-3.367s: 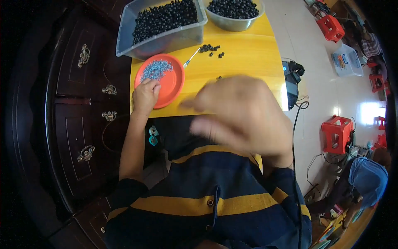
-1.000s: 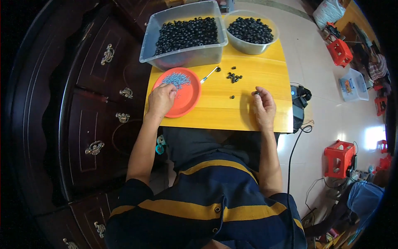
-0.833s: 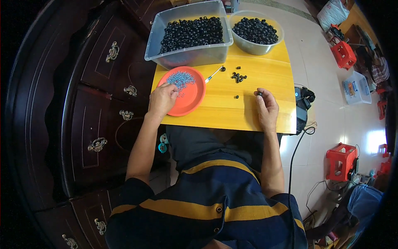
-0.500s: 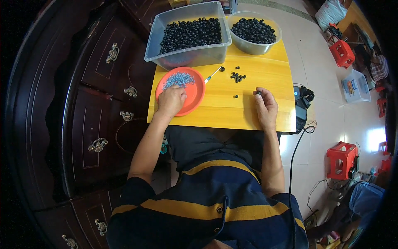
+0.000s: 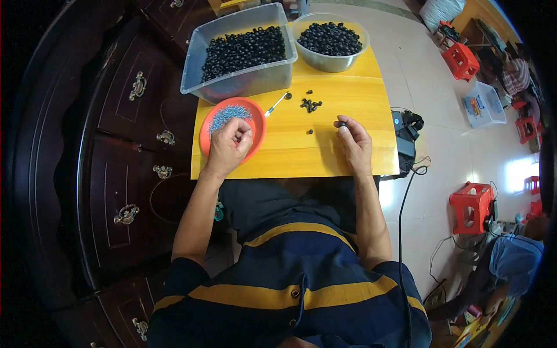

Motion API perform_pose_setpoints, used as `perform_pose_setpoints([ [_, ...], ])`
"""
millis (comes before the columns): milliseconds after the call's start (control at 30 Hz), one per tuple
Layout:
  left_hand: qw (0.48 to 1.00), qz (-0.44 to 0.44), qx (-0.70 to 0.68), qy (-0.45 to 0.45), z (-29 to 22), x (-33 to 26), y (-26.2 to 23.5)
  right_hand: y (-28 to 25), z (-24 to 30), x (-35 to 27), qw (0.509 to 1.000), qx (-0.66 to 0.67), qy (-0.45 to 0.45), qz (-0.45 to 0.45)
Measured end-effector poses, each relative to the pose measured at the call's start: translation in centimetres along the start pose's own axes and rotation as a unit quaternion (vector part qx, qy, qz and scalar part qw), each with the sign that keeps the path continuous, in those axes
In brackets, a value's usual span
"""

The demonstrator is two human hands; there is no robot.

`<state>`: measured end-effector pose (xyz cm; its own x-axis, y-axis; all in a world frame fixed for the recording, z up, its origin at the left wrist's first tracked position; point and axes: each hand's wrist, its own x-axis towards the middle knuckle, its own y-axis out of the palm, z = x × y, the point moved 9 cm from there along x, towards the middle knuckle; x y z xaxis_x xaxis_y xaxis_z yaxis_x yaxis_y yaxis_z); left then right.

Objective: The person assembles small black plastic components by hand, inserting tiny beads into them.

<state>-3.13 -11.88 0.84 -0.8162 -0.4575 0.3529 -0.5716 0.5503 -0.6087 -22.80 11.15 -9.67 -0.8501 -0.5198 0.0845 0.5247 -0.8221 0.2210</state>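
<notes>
My left hand [image 5: 228, 144] rests over the near side of an orange plate [image 5: 253, 112] holding a heap of small blue-grey pieces [image 5: 224, 115]; its fingertips are pinched together among them. My right hand [image 5: 354, 142] lies on the yellow table [image 5: 325, 152], thumb and forefinger closed on a small black ring [image 5: 341, 123]. A few more black rings [image 5: 310, 105] lie loose in the table's middle, beside a small screwdriver [image 5: 276, 104].
A clear plastic tub [image 5: 239, 55] and a round bowl [image 5: 330, 40], both full of black rings, stand at the table's far edge. A dark wooden cabinet [image 5: 125, 156] stands to the left. Red stools [image 5: 474, 207] and a cable [image 5: 401, 232] are on the floor to the right.
My right hand came down from in front of the camera to the table and took a black ring. My left hand slid further onto the orange plate and pinched its fingers.
</notes>
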Motion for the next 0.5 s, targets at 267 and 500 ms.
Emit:
perform_pose_setpoints([
  [267, 0.984, 0.034, -0.177, -0.009, -5.4, -0.3, 4.9, 4.2, 0.9, -3.4, 0.970, 0.202, 0.092, 0.096],
  [500, 0.979, 0.044, -0.199, -0.027, -6.9, 0.0, 6.7, 6.1, 1.1, -4.5, 0.938, 0.281, 0.159, 0.126],
])
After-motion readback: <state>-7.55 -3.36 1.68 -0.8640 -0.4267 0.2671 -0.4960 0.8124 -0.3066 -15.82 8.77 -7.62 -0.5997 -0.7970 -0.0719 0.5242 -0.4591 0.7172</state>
